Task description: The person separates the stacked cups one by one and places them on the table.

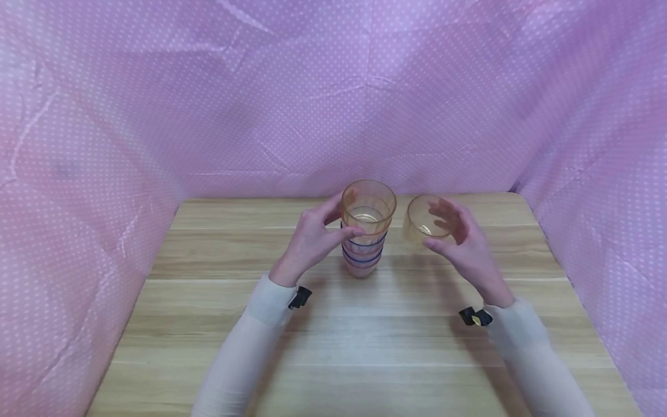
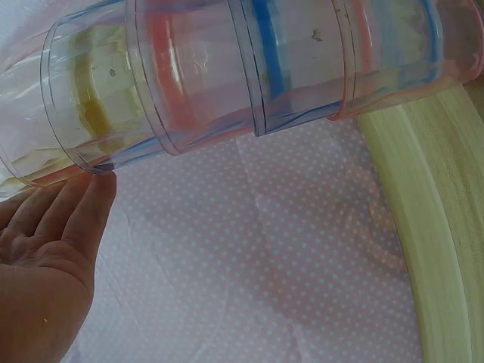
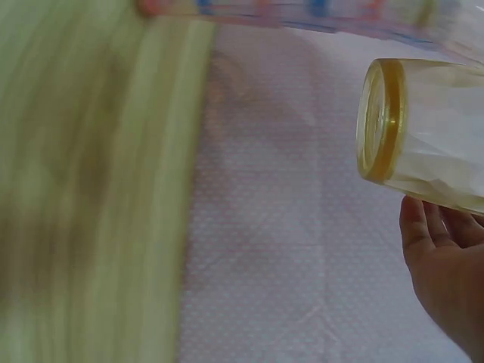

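A tall stack of clear plastic cups (image 1: 363, 249) with coloured bands stands upright over the table, its topmost cup yellow-tinted. My left hand (image 1: 311, 238) holds it near the top, thumb in front and fingers behind. In the left wrist view the nested cups (image 2: 204, 76) show yellow, red and blue bands, and the fingers touch the upper cups. To the right of the stack, my right hand (image 1: 465, 246) grips a single clear yellow cup (image 1: 418, 229), mouth up and apart from the stack. A yellow band circles this cup's base (image 3: 391, 121) in the right wrist view.
Both hands are over the far half of a light wood-grain table (image 1: 359, 347). Pink dotted cloth (image 1: 333, 104) hangs behind the table and along both sides. A small black device (image 1: 475, 317) sits at the right wrist, another black device (image 1: 300, 297) at the left.
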A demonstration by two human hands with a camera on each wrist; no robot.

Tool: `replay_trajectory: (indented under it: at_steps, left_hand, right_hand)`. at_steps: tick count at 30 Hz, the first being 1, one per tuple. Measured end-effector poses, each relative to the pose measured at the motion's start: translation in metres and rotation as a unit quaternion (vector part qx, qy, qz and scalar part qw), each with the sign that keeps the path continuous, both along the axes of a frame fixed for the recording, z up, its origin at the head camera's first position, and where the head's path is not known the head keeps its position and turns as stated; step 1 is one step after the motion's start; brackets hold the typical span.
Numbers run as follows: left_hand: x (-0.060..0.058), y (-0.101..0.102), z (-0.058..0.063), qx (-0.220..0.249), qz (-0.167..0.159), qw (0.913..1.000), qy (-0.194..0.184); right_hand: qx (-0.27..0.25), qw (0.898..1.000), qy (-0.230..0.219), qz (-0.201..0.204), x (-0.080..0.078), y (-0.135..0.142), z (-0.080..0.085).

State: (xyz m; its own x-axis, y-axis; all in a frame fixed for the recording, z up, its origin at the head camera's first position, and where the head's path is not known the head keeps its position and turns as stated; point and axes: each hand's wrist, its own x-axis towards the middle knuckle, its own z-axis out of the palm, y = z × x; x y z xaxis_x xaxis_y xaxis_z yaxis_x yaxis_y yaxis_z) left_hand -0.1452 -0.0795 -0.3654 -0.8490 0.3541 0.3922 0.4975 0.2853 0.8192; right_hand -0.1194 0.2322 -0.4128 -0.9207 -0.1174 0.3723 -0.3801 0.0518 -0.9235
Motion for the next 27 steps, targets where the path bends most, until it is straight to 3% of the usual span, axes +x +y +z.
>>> replay_trajectory:
  at_steps: [6, 14, 27]
  left_hand:
    - [-0.001, 0.0, -0.001, 0.008, -0.006, 1.0, -0.001]
    - [-0.001, -0.001, -0.001, 0.009, -0.006, 0.9999, -0.003]
    - [-0.004, -0.001, -0.001, 0.005, -0.004, 0.9999, -0.01]
  right_hand:
    - [0.06, 0.997, -0.045, -0.017, -0.01, -0.002, -0.017]
    - [0.087, 0.99, -0.107, -0.015, -0.022, -0.003, -0.031]
    - [0.128, 0.979, -0.161, 0.013, -0.044, -0.003, -0.052]
